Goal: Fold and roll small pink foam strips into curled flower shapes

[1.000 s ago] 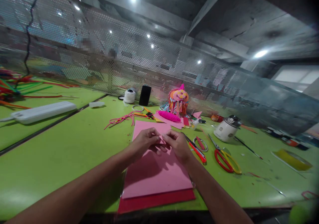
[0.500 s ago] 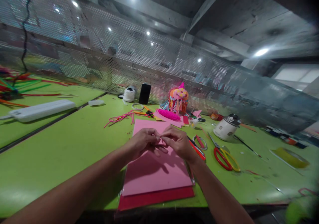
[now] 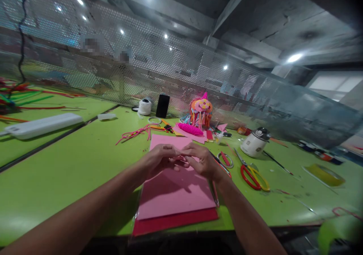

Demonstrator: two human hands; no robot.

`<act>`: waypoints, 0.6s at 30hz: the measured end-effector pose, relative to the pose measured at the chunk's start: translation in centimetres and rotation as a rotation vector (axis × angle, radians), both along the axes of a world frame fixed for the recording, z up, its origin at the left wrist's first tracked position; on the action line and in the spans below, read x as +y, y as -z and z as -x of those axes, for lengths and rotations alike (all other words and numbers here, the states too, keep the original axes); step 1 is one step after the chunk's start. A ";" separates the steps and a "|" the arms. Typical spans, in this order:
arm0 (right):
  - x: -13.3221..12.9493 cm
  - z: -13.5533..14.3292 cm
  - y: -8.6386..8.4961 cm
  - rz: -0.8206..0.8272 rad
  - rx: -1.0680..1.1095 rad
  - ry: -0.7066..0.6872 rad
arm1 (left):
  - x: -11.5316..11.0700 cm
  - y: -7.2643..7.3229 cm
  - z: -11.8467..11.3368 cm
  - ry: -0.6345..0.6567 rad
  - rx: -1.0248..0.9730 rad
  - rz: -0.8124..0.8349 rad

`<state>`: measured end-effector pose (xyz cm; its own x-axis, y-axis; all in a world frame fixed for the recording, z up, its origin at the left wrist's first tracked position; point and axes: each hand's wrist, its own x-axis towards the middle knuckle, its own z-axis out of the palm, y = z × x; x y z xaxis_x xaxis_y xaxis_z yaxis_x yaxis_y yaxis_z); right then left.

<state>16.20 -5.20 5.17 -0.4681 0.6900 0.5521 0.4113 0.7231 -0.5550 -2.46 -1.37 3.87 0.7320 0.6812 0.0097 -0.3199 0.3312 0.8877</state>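
My left hand (image 3: 163,158) and my right hand (image 3: 200,158) meet above a sheet of pink paper (image 3: 176,196). The fingertips of both are closed on a small pink piece (image 3: 179,157), mostly hidden by the fingers, so its kind cannot be made out. Under the pink sheet, a red sheet (image 3: 176,224) sticks out along the front edge. To the right of my right hand lie a roll of tape (image 3: 230,160) and scissors (image 3: 253,177) with one red and one yellow handle.
Behind the paper are a magenta yarn bundle (image 3: 190,130), a fringed paper lantern (image 3: 200,109), a phone (image 3: 162,105) and a white thread spool (image 3: 145,107). A white kettle-like jar (image 3: 255,143) stands right; a power strip (image 3: 47,125) lies left. A perforated metal screen (image 3: 176,62) borders the table.
My fingers have shifted around the small piece, and a bit more pink shows between them. The whole view has moved slightly; the things on the table stay in place.
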 end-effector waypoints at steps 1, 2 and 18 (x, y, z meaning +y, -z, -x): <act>0.0 0.0 0.0 0.008 0.012 0.007 | 0.1 0.1 0.0 -0.003 0.021 -0.005; 0.0 0.1 0.0 0.023 0.029 0.014 | 0.2 0.1 0.0 -0.008 0.045 -0.007; 1.0 0.8 1.4 0.548 0.459 0.074 | 0.4 0.0 -0.1 -0.066 0.104 -0.036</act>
